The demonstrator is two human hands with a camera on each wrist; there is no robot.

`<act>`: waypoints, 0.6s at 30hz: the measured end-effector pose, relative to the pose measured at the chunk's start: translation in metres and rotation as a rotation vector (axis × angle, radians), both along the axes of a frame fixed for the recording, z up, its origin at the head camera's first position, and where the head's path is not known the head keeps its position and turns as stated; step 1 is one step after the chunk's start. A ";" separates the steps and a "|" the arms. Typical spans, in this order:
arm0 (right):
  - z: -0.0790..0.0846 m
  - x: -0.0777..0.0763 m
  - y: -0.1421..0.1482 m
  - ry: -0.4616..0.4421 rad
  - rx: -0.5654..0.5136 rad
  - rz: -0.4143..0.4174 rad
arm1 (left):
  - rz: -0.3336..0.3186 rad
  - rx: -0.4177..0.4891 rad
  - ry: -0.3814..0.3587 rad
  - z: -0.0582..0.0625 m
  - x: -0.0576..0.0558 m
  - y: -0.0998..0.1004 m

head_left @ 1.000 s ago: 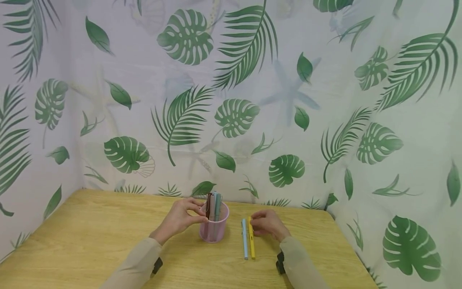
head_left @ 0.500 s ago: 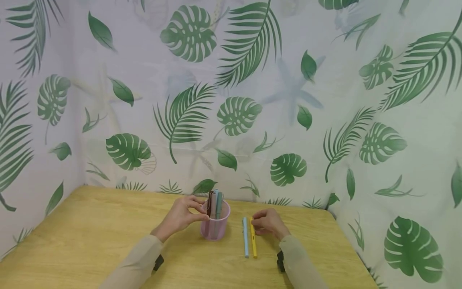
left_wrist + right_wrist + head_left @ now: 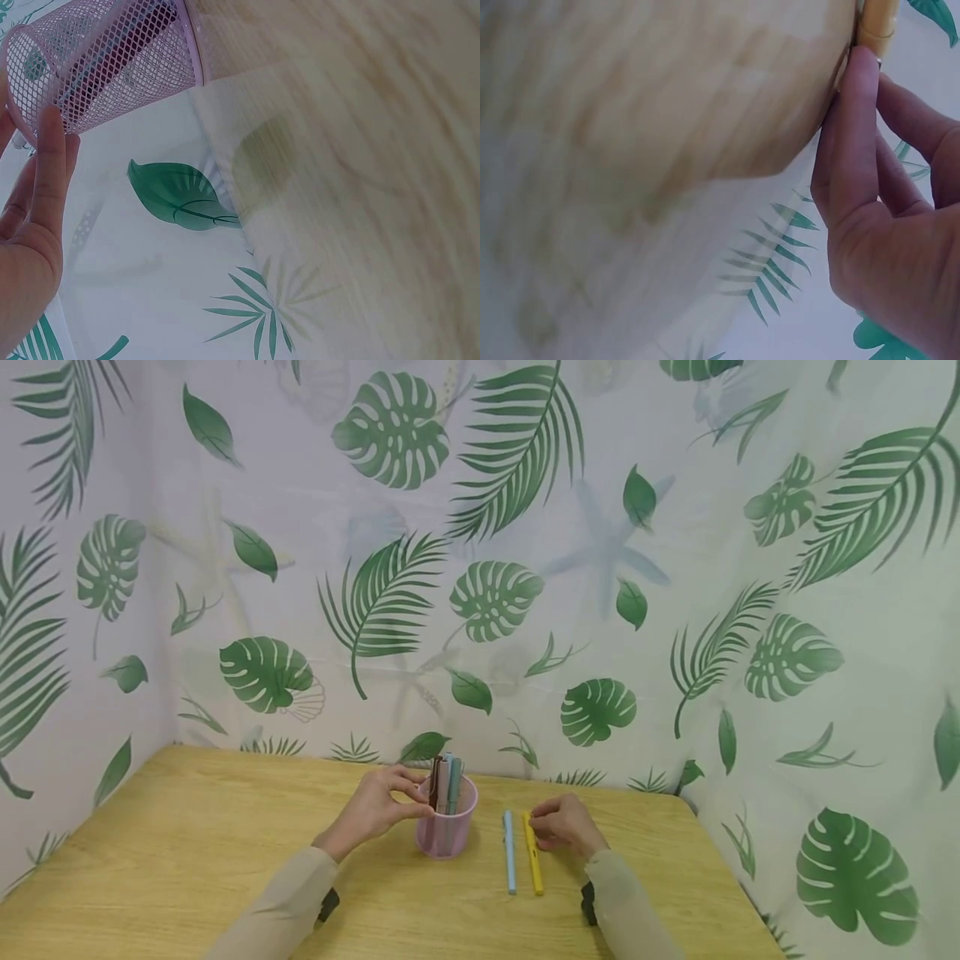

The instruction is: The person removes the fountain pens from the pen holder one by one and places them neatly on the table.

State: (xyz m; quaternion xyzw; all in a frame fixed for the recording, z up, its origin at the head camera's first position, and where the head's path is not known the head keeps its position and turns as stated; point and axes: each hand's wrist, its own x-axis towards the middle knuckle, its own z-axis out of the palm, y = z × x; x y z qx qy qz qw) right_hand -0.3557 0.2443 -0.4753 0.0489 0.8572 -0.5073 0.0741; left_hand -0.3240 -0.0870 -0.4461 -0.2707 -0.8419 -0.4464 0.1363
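Standing upright on yellowish wood-grain desk [image 3: 187,860] in head view: pink mesh cup [image 3: 442,841], several slim pens [image 3: 448,785] inside. Left hand [image 3: 377,807]: grip clamped on cup rim. Right hand [image 3: 568,823]: grip pinched on far end of yellow pen [image 3: 535,867], near light-blue pen [image 3: 510,856], both right of cup. White walls [image 3: 300,502] around desk, printed with green leaves [image 3: 392,431], pale starfish [image 3: 606,556]. Left wrist view: fingers [image 3: 50,169] at cup rim; blurred desk grain. Right wrist view: fingertips [image 3: 863,67] on yellow pen; curved desk edge, leaf-printed wall beyond.
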 end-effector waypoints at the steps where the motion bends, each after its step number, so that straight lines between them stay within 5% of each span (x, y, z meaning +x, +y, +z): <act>1: 0.000 0.000 0.001 -0.006 -0.005 -0.003 | -0.001 0.001 0.000 0.000 0.000 0.000; 18: 0.000 0.001 0.003 -0.031 -0.042 0.001 | 0.006 0.012 -0.021 -0.002 -0.002 0.001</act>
